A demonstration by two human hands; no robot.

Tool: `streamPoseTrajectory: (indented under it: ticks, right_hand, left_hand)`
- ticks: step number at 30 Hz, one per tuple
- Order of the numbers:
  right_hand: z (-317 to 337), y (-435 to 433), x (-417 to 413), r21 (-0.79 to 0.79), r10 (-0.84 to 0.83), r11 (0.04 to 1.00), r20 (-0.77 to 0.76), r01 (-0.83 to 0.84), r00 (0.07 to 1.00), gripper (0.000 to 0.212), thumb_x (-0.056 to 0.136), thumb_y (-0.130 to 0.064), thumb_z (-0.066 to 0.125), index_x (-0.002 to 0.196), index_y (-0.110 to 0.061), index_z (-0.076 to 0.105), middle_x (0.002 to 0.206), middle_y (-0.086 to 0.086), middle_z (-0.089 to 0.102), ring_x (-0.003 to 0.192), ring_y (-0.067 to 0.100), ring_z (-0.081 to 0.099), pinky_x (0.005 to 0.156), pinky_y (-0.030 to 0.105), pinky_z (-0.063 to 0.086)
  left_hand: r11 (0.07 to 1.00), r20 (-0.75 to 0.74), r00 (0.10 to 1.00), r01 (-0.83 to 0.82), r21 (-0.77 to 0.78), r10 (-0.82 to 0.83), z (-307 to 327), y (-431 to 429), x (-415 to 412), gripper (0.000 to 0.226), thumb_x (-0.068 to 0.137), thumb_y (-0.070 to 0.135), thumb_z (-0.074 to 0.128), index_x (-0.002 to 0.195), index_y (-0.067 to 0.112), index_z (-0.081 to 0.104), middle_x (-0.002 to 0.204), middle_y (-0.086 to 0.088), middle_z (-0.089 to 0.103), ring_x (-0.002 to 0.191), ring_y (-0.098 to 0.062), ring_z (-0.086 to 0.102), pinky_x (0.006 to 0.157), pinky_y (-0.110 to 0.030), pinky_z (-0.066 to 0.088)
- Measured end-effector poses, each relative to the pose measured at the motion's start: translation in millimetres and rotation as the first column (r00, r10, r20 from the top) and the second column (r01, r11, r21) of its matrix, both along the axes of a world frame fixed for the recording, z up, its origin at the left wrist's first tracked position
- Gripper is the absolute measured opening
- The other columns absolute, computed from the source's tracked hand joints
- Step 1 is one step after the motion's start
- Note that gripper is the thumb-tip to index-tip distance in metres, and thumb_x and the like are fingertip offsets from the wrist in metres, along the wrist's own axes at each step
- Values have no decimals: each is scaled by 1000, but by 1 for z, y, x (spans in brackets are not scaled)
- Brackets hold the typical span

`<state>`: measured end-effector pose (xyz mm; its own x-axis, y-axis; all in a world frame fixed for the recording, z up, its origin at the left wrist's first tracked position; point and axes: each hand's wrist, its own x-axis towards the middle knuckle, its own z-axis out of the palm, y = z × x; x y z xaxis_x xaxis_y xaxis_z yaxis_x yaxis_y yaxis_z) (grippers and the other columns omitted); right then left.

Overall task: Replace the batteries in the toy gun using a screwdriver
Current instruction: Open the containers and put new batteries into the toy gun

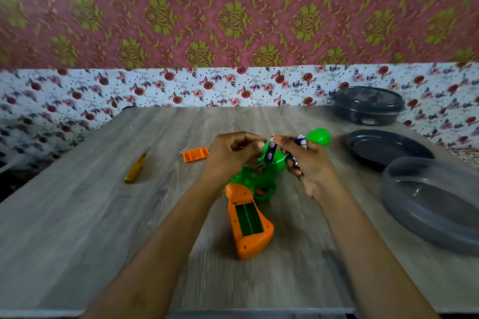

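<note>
Now, at desk [103,228] centre, L hand [233,155] is pinching one battery [270,151], R hand [311,166] gripping more batts [302,140], above toy gun [255,181] whose empty compartment [248,217] is likely awaiting loading.

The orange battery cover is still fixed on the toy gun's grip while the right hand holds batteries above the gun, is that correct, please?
Not quite. In the head view the orange battery cover lies loose on the table, left of the toy gun, whose grip compartment stands open. The right hand does hold batteries above the gun.
</note>
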<state>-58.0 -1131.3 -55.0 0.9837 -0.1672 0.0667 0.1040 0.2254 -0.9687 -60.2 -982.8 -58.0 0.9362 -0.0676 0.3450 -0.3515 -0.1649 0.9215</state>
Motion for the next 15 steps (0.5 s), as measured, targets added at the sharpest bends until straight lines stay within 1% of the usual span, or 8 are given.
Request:
streamPoseTrajectory:
  ticks: [1,2,3,5,7,12,14,15]
  right_hand:
    - [0,-1,0,15,-2,1000,9,2,1000,11,81,-12,69,70,-10,65,53,0,52,29,2,30,30,12,20]
    - [0,-3,1,29,-6,1000,14,5,1000,9,81,-14,69,72,-11,66,52,-3,57,30,2,31,31,12,20]
    - [-2,-4,1,44,-10,999,15,9,1000,9,82,-15,68,74,-11,67,51,-6,60,31,2,32,32,12,20]
    - [-4,-6,1,61,-31,998,12,30,999,10,83,-16,67,73,-13,67,49,-8,62,32,1,34,32,12,21]
    - [-7,-7,2,51,-54,997,-1,54,999,11,83,-17,68,72,-15,66,46,-9,62,31,1,35,32,13,23]
    - [-14,-6,3,29,-106,994,-41,107,994,14,83,-21,68,69,-19,65,46,-12,62,30,0,38,33,11,26]
    - [-16,-6,4,-2,-104,995,-63,104,993,15,84,-21,67,69,-19,64,51,-9,62,35,1,41,33,11,28]
    - [-19,-5,4,-32,-96,995,-77,94,992,15,84,-21,66,69,-19,63,54,-9,61,40,3,43,33,12,29]
  left_hand:
    - [988,39,996,-83,134,78,1,5,-1,9,87,12,65,89,17,73,80,5,69,71,-4,64,69,-11,51]
    - [931,105,978,-202,304,178,0,11,-1,8,87,17,66,91,17,73,82,7,68,73,-3,63,68,-9,48]
    - [828,176,946,-324,458,273,-1,19,-2,11,87,23,65,92,18,73,85,7,68,78,-6,63,69,-11,48]
    - [612,238,881,-459,645,409,-3,31,-1,22,87,38,62,98,20,70,99,1,69,93,-17,63,77,-27,52]
    - [496,220,858,-457,738,464,-3,36,1,40,85,53,57,108,20,65,109,-5,66,103,-25,59,83,-37,51]
    - [583,-138,931,-93,807,339,-9,30,1,81,68,78,53,117,13,55,107,-5,63,94,-20,60,81,-36,50]
    - [667,-241,931,-4,745,276,-10,27,0,90,66,73,61,128,10,45,111,-7,62,87,-21,64,77,-39,56]
    - [735,-292,926,22,677,241,-9,25,0,92,70,64,67,137,10,35,122,-9,58,86,-21,64,71,-36,57]
